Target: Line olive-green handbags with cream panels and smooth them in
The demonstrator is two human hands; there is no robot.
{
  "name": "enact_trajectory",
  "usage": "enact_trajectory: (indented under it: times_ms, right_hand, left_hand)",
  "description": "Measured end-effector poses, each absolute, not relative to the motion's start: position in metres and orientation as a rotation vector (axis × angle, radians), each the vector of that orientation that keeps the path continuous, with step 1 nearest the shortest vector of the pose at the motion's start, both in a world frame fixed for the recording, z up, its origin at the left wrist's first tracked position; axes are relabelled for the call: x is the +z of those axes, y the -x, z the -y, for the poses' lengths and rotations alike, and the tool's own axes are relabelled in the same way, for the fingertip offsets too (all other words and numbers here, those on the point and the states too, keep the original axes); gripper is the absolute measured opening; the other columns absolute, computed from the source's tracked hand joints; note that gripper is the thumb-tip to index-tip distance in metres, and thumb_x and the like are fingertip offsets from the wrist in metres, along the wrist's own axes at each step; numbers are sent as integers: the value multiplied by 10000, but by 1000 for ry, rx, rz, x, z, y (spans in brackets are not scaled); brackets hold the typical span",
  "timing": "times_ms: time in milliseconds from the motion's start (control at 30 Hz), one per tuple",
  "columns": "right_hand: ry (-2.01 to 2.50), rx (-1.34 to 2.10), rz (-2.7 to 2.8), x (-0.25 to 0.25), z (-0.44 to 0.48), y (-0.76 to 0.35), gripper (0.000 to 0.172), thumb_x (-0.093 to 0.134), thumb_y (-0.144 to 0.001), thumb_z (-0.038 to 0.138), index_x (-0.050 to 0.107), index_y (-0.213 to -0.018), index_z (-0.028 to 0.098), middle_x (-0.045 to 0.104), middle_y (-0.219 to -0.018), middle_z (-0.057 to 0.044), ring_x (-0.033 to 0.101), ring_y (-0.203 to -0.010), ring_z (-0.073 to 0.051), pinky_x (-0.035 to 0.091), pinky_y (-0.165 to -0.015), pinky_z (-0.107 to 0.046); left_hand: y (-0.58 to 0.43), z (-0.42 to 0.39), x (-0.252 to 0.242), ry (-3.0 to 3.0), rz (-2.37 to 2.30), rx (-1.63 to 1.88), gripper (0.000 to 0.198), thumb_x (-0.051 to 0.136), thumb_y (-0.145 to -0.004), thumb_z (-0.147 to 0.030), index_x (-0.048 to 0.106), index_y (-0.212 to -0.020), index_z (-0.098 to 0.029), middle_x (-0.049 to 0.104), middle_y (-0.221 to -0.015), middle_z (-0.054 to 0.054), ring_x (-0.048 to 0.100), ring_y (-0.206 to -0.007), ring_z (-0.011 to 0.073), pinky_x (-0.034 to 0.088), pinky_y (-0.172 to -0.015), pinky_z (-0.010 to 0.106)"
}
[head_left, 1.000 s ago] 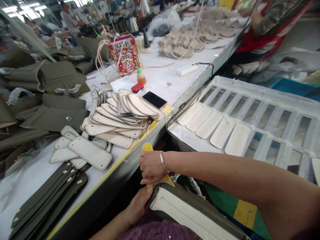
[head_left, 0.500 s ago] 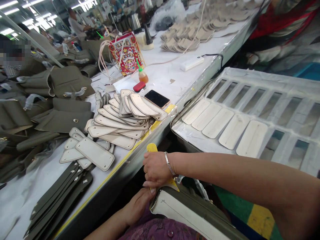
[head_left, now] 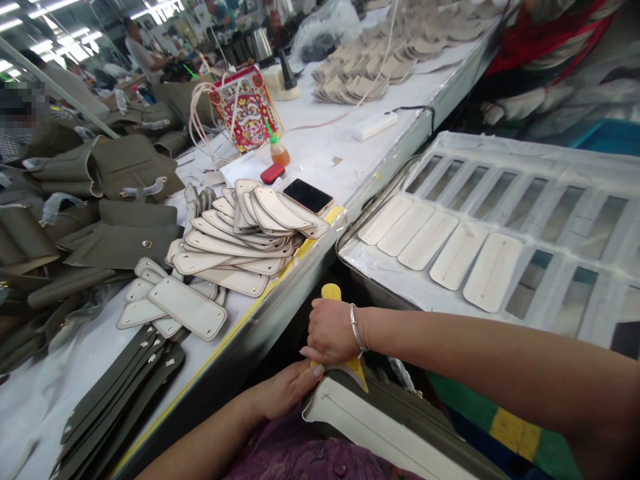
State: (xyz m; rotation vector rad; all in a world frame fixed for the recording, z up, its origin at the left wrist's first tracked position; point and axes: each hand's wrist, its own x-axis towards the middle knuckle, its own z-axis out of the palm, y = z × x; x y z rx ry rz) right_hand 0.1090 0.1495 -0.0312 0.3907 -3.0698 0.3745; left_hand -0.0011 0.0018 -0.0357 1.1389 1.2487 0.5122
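Observation:
My right hand (head_left: 331, 331), with a bracelet on its wrist, is closed around the handle of a yellow scraper (head_left: 331, 291). The scraper's flared lower edge rests on the near end of an olive-green bag (head_left: 395, 403). Along the side of that bag facing me runs an off-white panel (head_left: 373, 427) with a drawn line and a small cross mark. My left hand (head_left: 287, 388) grips the bag's end corner, thumb on top, right beside the scraper; its other fingers are mostly hidden. The bag lies across my lap, against a purple patterned garment.
Left, a table holds stacked pale strips with rivets (head_left: 240, 240), dark olive strips (head_left: 120, 393), a phone (head_left: 307, 196), a glue bottle (head_left: 279, 152) and olive bags (head_left: 125, 233). Right, a white slotted rack (head_left: 543, 248) carries several off-white panels (head_left: 493, 272). The table edge (head_left: 280, 313) runs close by.
My right hand and the scraper have shifted right and slightly up at the bag's end. My left hand has moved the same way, still gripping the corner. The view has shifted slightly.

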Motion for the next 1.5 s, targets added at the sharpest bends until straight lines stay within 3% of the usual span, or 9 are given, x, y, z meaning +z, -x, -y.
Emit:
enact_trajectory:
  times_ms: [100,233,333,400,500,733,1000,1300,1500]
  right_hand:
    - [-117,448,3146,-31,-137,-127,485,293,-908,369,666,-669,173,676,-670,-65,578,-640,-175,260,-637,-337]
    - [281,457,3222,-25,-118,-146,481,277,-921,381,663,-727,169,679,-723,-76,595,-690,-195,275,-652,-336]
    - [444,419,3268,-16,-107,-159,469,287,-922,385,662,-746,166,681,-734,-83,592,-700,-195,285,-654,-332]
    - [620,399,3266,-6,-101,-174,481,280,-925,380,661,-728,162,677,-717,-86,587,-689,-192,289,-647,-329]
    - [1013,435,3153,12,-87,-205,495,265,-932,366,642,-692,153,664,-703,-94,575,-675,-187,300,-646,-328]
    - [1619,799,2618,33,-32,-263,497,196,-924,449,519,-650,190,604,-693,-49,544,-670,-162,356,-652,-284]
    - [1738,790,2224,22,10,-271,464,211,-906,503,439,-632,206,559,-647,-25,521,-627,-156,373,-633,-274]
    - [1631,1005,2016,23,27,-274,413,251,-903,478,506,-728,205,581,-728,-38,536,-694,-162,428,-680,-266]
    - [1367,1391,1808,35,48,-254,337,409,-861,431,547,-1047,186,606,-1018,-75,555,-922,-196,456,-844,-280]
  left_hand:
    - [3,-6,-38,-1206,-1157,486,416,321,-912,-439,535,-1125,-152,558,-1061,58,490,-971,196,369,-905,305]
    - [4,-6,-43,-1262,-1131,563,336,396,-897,-413,519,-1093,-170,544,-1075,47,476,-1024,189,355,-927,309]
    - [11,-4,-44,-1268,-1055,519,492,528,-829,-429,421,-1248,-197,541,-1146,56,485,-1048,213,362,-925,331]
    - [18,-4,-42,-1206,-984,506,554,484,-847,-452,352,-1327,-209,506,-1247,70,461,-1117,234,335,-962,356]
    - [24,-4,-39,-1117,-954,606,452,320,-913,-432,462,-1276,-203,485,-1306,58,411,-1197,240,254,-1027,363]
    - [25,2,-40,-983,-840,710,406,444,-838,-267,526,-1221,-160,572,-1205,70,466,-1133,268,269,-995,385]
    - [22,8,-38,-756,-831,723,384,508,-794,-236,550,-1166,-149,614,-1096,70,519,-1019,227,334,-896,323]
    - [0,6,-24,-889,-1116,683,332,444,-700,-153,602,-992,-156,617,-849,16,521,-814,173,369,-715,260]
    - [-9,3,-24,-993,-1276,674,357,390,-710,-135,607,-993,-160,629,-836,13,529,-790,163,384,-677,249]
